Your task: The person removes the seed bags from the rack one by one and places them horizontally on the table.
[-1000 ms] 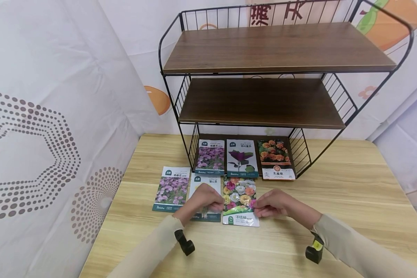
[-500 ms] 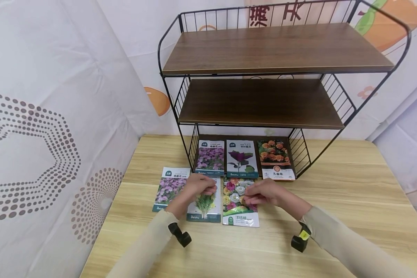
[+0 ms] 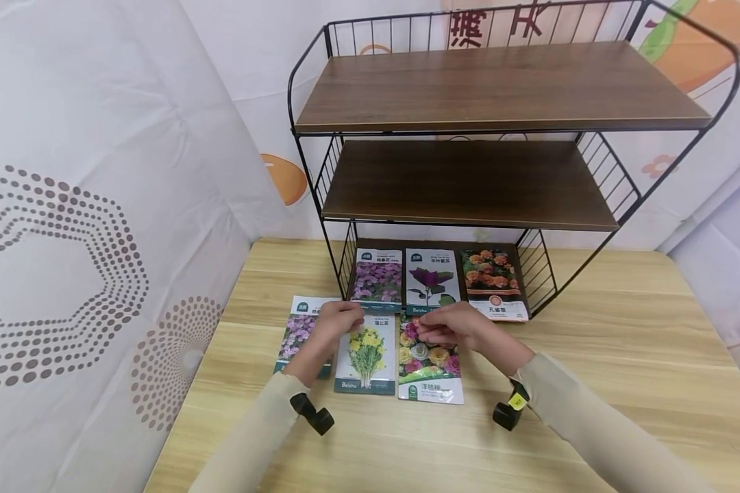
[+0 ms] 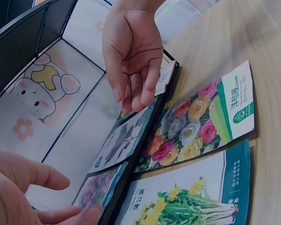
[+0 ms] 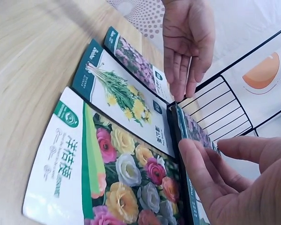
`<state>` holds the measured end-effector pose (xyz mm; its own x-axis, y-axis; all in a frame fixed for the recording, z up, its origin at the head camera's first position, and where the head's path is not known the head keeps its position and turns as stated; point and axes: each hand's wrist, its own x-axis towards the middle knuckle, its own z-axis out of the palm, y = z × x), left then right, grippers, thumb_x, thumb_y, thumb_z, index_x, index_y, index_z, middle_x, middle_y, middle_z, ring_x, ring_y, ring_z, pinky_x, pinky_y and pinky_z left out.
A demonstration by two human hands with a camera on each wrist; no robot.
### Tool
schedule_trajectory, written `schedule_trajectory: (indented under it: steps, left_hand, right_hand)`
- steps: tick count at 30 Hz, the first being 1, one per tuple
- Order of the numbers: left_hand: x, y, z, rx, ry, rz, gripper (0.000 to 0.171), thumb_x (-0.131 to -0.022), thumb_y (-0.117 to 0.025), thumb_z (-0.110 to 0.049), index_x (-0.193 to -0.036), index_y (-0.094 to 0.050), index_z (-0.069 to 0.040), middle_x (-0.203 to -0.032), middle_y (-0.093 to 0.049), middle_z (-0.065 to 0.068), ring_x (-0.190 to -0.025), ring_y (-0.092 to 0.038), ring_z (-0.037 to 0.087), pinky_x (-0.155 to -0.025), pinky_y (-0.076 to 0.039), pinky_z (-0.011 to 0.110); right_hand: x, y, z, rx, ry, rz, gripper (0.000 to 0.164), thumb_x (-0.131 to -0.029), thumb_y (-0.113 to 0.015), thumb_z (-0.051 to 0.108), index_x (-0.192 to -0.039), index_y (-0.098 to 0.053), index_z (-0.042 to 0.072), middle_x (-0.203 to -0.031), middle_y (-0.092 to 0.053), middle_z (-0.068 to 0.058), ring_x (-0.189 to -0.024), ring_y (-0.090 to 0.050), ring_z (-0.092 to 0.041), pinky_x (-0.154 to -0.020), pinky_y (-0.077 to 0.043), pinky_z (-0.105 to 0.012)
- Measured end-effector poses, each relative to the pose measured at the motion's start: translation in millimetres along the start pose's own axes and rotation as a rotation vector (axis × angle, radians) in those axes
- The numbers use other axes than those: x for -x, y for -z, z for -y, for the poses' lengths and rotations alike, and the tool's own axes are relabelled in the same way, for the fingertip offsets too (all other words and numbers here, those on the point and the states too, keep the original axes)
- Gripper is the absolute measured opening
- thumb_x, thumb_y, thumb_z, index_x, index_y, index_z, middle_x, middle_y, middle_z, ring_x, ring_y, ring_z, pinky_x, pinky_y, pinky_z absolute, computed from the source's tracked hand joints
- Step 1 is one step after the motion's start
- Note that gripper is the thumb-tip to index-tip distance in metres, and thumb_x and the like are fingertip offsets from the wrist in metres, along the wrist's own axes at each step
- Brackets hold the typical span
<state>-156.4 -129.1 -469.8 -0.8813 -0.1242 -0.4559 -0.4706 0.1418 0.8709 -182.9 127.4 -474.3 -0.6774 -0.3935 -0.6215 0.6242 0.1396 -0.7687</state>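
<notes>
Both hands are over the front edge of the lowest shelf. My left hand (image 3: pixel 339 323) is beside the lower left corner of a purple-flower seed packet (image 3: pixel 377 277); its fingers (image 4: pixel 49 176) are spread, and I cannot tell if they touch it. My right hand (image 3: pixel 456 325) hovers over the top of a multicoloured-flower seed packet (image 3: pixel 430 373), near the purple-leaf seed packet (image 3: pixel 432 277); thumb and fingers are apart with nothing between them. Left of it on the table lie a yellow-flower seed packet (image 3: pixel 365 359) and another purple-flower packet (image 3: pixel 296 335), partly behind the left hand.
A black wire rack (image 3: pixel 313 174) with dark brown shelves (image 3: pixel 469 181) stands at the back of the wooden table (image 3: pixel 623 342). An orange-flower seed packet (image 3: pixel 496 284) leans at the right of the lowest shelf. A white printed cloth (image 3: pixel 179 137) hangs behind and at the left.
Both hands have moved from the front-row packets towards the rack, the left hand up and leftward, the right hand up and slightly left. The packets lie where they were.
</notes>
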Motion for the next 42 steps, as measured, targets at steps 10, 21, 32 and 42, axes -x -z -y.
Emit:
schedule_trajectory:
  steps: [10,21,32,42]
  left_hand:
    - [-3.4,1.6,6.3,-0.044,0.044,-0.074,0.052,-0.094,-0.062,-0.008,-0.14,-0.052,0.011,-0.142,-0.054,0.03,-0.124,-0.059,0.043,-0.11,-0.053,0.049]
    - [-9.7,6.7,5.0,0.051,0.082,-0.039,0.051,-0.092,-0.062,-0.006,-0.139,-0.053,0.011,-0.101,-0.064,0.014,-0.095,-0.061,0.024,-0.113,-0.05,0.046]
    - [-19.1,9.6,6.8,0.106,0.11,-0.05,0.042,-0.089,-0.061,0.0,-0.129,-0.061,0.012,-0.062,-0.046,-0.006,-0.06,-0.041,0.009,-0.073,-0.045,0.031]
    - [-23.5,9.3,6.4,0.128,0.106,-0.071,0.011,-0.089,-0.058,0.001,-0.098,-0.064,0.005,-0.073,-0.051,-0.001,-0.068,-0.048,0.013,-0.086,-0.052,0.037]
  right_hand:
    - [-12.7,-5.8,4.1,-0.067,-0.012,-0.094,0.042,-0.105,-0.055,0.013,-0.138,-0.052,-0.013,-0.09,-0.078,-0.005,-0.077,-0.075,-0.009,-0.083,-0.065,-0.025]
    - [-24.5,-12.4,9.3,-0.056,0.064,-0.096,0.045,-0.106,-0.052,0.014,-0.142,-0.047,-0.013,-0.12,-0.072,-0.019,-0.093,-0.074,-0.011,-0.099,-0.06,-0.03]
    - [-35.2,-20.6,14.0,-0.039,0.052,-0.112,0.047,-0.108,-0.047,0.014,-0.148,-0.042,-0.011,-0.144,-0.053,-0.029,-0.13,-0.059,-0.034,-0.116,-0.05,-0.04]
    - [-41.1,-24.7,17.8,-0.064,0.062,-0.097,0.048,-0.108,-0.042,0.012,-0.15,-0.037,-0.013,-0.144,-0.049,-0.031,-0.138,-0.049,-0.04,-0.118,-0.048,-0.038]
